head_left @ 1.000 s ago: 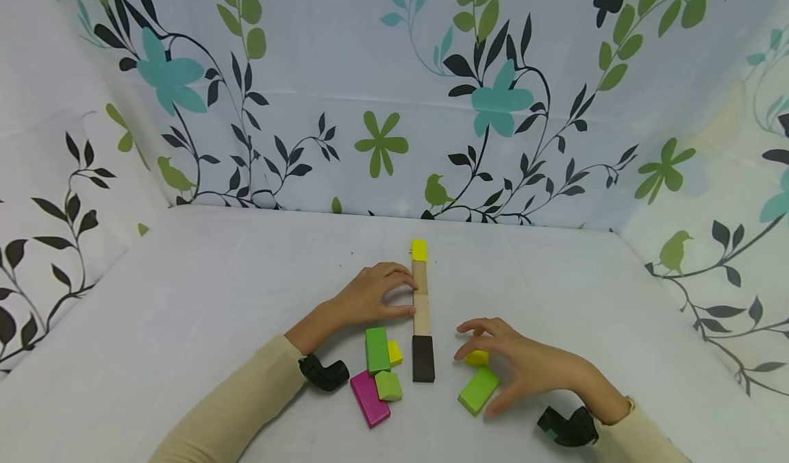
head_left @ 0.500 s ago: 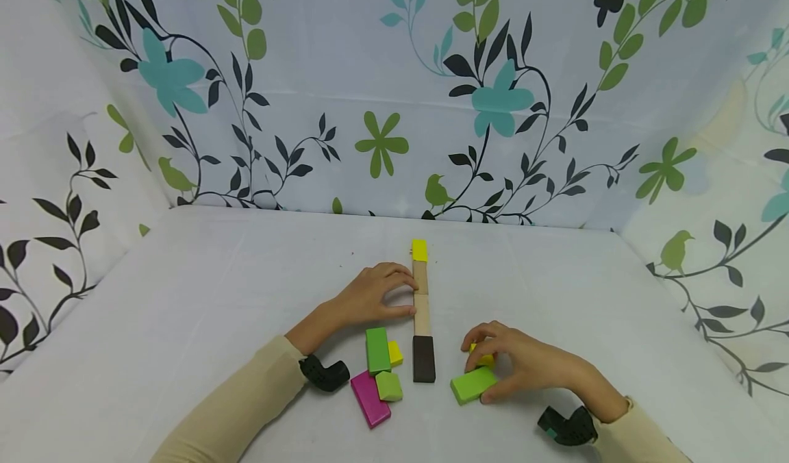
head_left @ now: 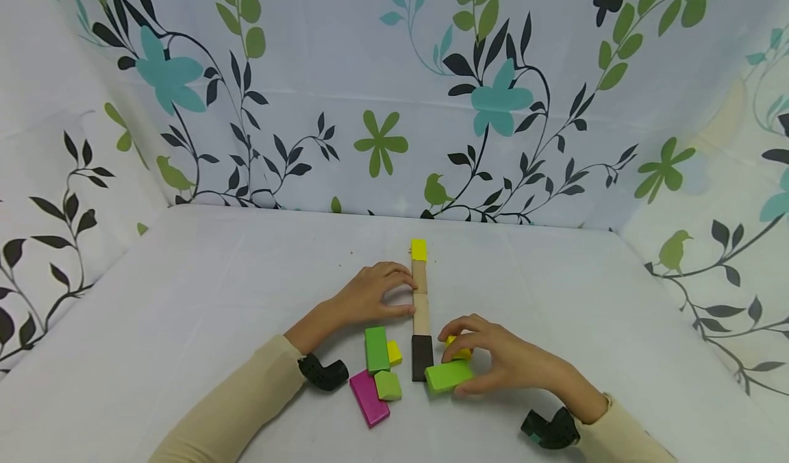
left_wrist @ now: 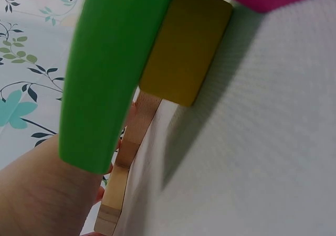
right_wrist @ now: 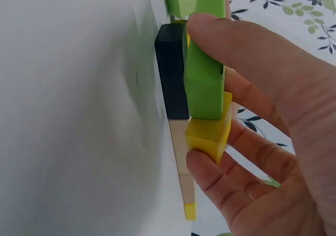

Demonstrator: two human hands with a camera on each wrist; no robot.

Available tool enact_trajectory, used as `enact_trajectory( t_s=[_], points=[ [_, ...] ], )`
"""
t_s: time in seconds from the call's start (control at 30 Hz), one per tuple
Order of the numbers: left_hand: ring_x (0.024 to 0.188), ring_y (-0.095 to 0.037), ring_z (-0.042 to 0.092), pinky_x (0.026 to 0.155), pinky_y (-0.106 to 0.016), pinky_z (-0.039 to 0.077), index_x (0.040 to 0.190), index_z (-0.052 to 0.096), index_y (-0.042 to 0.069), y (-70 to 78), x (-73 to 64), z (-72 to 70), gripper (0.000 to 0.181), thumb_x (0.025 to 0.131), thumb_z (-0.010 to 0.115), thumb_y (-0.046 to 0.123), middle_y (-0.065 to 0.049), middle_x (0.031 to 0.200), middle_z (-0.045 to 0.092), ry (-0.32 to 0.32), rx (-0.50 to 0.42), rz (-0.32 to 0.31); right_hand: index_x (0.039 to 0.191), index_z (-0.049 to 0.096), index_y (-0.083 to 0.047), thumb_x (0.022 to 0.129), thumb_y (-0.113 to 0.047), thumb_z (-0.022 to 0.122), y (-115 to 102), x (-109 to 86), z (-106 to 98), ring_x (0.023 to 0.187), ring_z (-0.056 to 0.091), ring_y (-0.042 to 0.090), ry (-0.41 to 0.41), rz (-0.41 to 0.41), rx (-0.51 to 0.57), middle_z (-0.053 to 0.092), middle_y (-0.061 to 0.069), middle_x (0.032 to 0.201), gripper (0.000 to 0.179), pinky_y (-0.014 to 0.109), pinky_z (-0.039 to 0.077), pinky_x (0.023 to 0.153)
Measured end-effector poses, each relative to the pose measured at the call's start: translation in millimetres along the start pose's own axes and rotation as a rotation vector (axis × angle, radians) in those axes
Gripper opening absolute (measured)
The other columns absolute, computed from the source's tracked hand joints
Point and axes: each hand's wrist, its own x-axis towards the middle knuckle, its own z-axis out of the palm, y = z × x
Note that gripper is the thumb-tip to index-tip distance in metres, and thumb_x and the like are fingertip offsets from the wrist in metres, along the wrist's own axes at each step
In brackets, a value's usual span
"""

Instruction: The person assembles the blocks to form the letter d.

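Observation:
In the head view a straight row of blocks lies on the white table: a yellow block [head_left: 419,249] at the far end, two plain wooden blocks [head_left: 421,316], and a dark block [head_left: 422,358] nearest. My left hand [head_left: 366,297] rests thumb and fingertips against the left side of the wooden blocks. With my right hand [head_left: 514,357] I grip a light green block [right_wrist: 205,97] and a yellow block [right_wrist: 206,136] together. The thumb presses one end of the green block, and fingertips touch the yellow one. The green block's other end is right beside the dark block.
Left of the row lie a green block [head_left: 377,350], a small yellow block [head_left: 394,353], a light green block [head_left: 388,385] and a magenta block [head_left: 370,400]. A patterned cloth [head_left: 277,93] hangs behind the table [head_left: 555,285].
My right hand has closed on the light green and yellow blocks and moved them left to the dark block, turning the green one more crosswise. My left hand stays put.

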Motion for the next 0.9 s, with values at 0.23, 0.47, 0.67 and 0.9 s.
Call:
enact_trajectory(
  t_s=[0.23,0.47,0.67,0.9],
  points=[
    [0.131,-0.019,0.043,0.102,-0.049,0.037,0.121,0.062,0.023,-0.7,-0.1,0.4,0.039,0.088,0.068,0.044,0.002,0.133,0.053,-0.002,-0.002,0.009,0.105,0.068,-0.028,0.081,-0.036,0.079,-9,18.3,9,0.12,0.047,0.017,-0.011,-0.024,0.026,0.055,-0.001,0.129,0.027,0.04,0.044,0.1],
    [0.13,-0.018,0.044,0.101,-0.048,0.038,0.121,0.063,0.024,-1.5,-0.8,0.6,0.039,0.088,0.07,0.043,0.002,0.132,0.053,0.006,0.007,0.013,0.108,0.069,-0.023,0.083,-0.034,0.078,-15,36.4,16,0.123,0.045,0.019,-0.007,-0.078,0.05,0.054,0.001,0.13,0.029,0.039,0.044,0.102],
    [0.13,-0.018,0.044,0.1,-0.049,0.038,0.121,0.063,0.023,-2.3,-0.3,1.5,0.039,0.088,0.07,0.043,0.001,0.132,0.054,0.007,0.016,0.022,0.109,0.068,-0.018,0.083,-0.028,0.079,-17,47.8,23,0.123,0.046,0.019,-0.025,-0.139,0.044,0.054,0.004,0.129,0.03,0.035,0.045,0.101],
    [0.13,-0.019,0.044,0.1,-0.049,0.038,0.121,0.063,0.024,-3.5,0.1,1.8,0.038,0.089,0.069,0.043,0.002,0.132,0.054,0.007,0.027,0.026,0.111,0.067,-0.014,0.084,-0.024,0.078,-19,57.7,29,0.126,0.046,0.021,-0.025,-0.187,0.052,0.053,0.008,0.132,0.03,0.036,0.043,0.103]
  ],
)
